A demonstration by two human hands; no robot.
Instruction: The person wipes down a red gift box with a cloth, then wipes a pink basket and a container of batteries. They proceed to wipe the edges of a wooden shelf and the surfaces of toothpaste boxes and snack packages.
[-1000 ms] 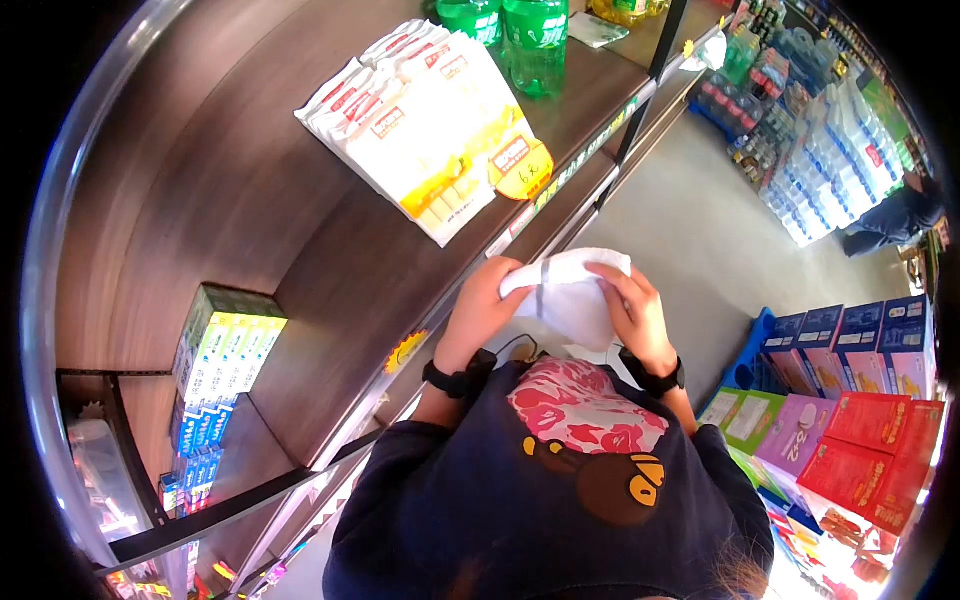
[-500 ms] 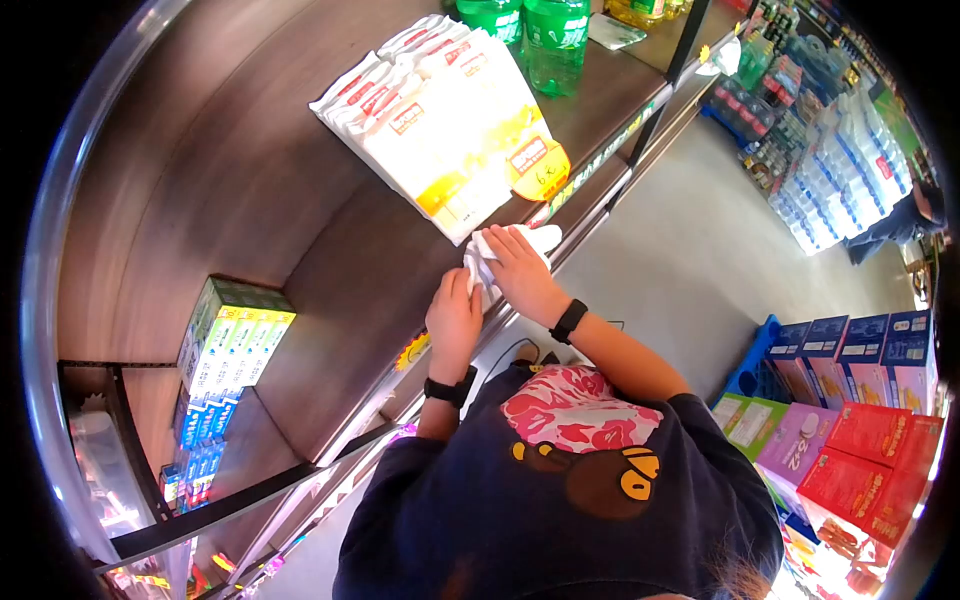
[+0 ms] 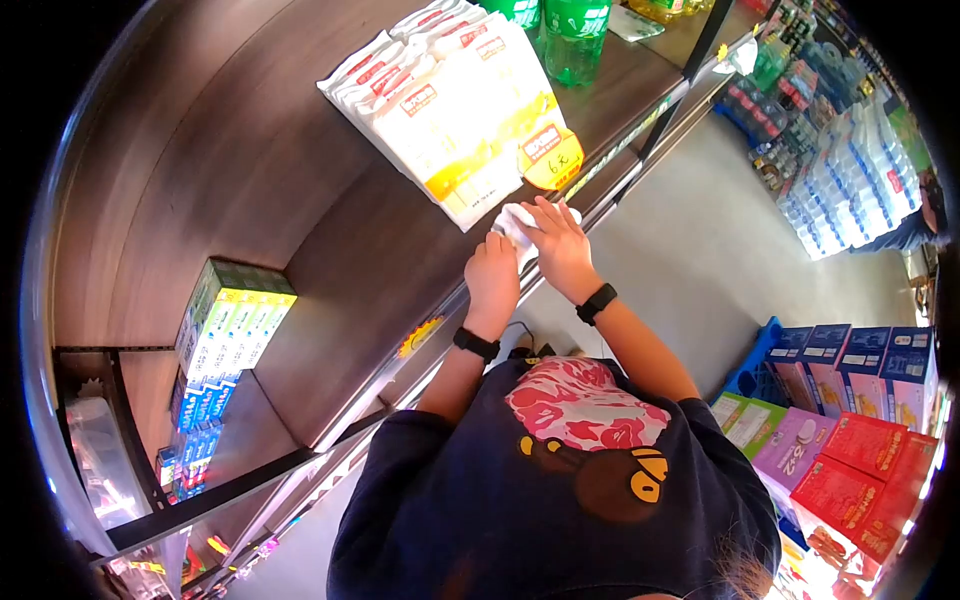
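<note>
Store shelving surrounds you, and on the dark shelf board [image 3: 380, 250] ahead the white cloth [image 3: 520, 222] lies bunched at the front edge, at 6 o'clock of the yellow-and-white bags [image 3: 455, 110]. Wiping looks barely begun, I judge: the long bare stretch toward 8 o'clock remains to cover. Your right hand [image 3: 558, 240] presses flat on the cloth, fingers spread. Your left hand [image 3: 493, 278] curls closed on its near end.

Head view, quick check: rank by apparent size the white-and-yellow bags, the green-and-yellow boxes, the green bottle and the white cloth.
1. white-and-yellow bags
2. green-and-yellow boxes
3. green bottle, cut off by the frame edge
4. white cloth, partly hidden by the left hand and right hand, so its full size is unsure
</note>
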